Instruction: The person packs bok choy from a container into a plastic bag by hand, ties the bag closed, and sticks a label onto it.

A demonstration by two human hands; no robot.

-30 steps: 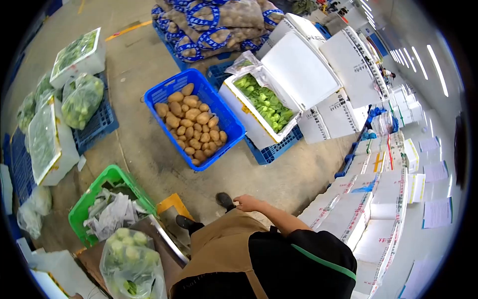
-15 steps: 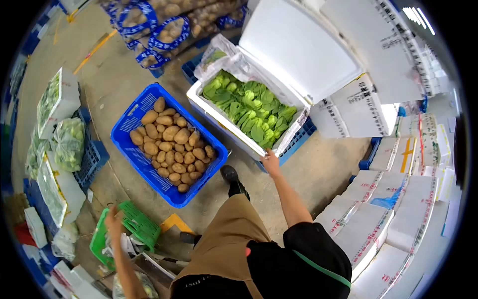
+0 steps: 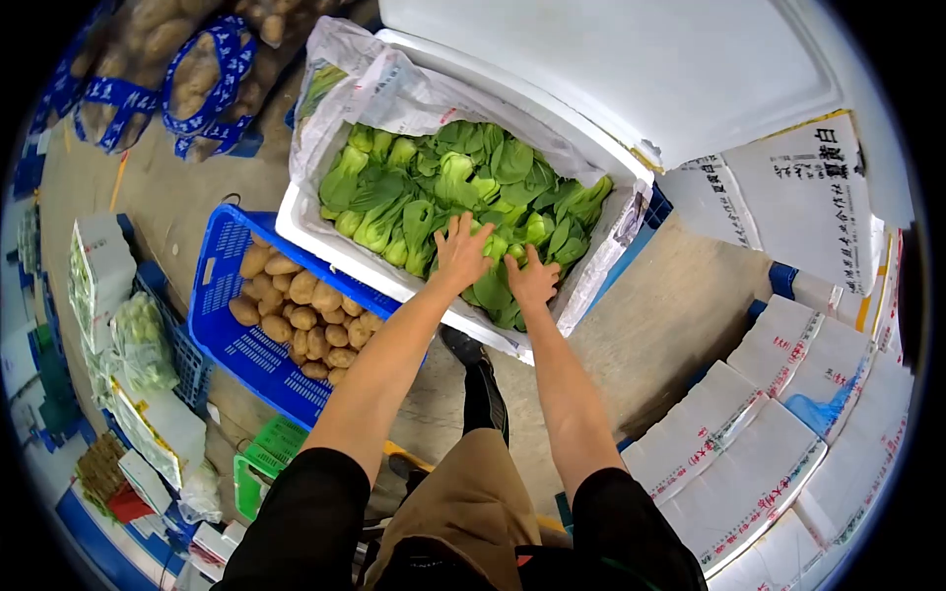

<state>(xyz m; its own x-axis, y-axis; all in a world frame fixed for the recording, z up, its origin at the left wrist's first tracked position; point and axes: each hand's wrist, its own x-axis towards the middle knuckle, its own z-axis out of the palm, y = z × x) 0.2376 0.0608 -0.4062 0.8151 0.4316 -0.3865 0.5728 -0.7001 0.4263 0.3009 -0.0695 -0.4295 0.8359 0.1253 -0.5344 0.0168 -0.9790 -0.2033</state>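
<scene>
A white foam box (image 3: 340, 251) lined with thin plastic holds many heads of bok choy (image 3: 399, 202). Both of my hands reach into its near side. My left hand (image 3: 463, 254) rests on the greens, fingers spread. Just right of it, my right hand (image 3: 533, 280) touches a bok choy head with its fingers apart, and a pale green stem end shows at the fingertips. Neither hand has visibly lifted anything. Below and left of the box stands a blue crate (image 3: 236, 340) of potatoes (image 3: 313, 320), partly covered by my left forearm.
The box's white lid (image 3: 631, 69) stands open behind it. Stacked white cartons (image 3: 719, 424) line the right side. Net sacks of potatoes (image 3: 202, 84) lie at upper left. A green basket (image 3: 268, 453) and bagged vegetables (image 3: 146, 340) are at left.
My left hand has come from the lower left into the foam box. My right hand has left the box's near rim and moved onto the bok choy. The view is closer to the box.
</scene>
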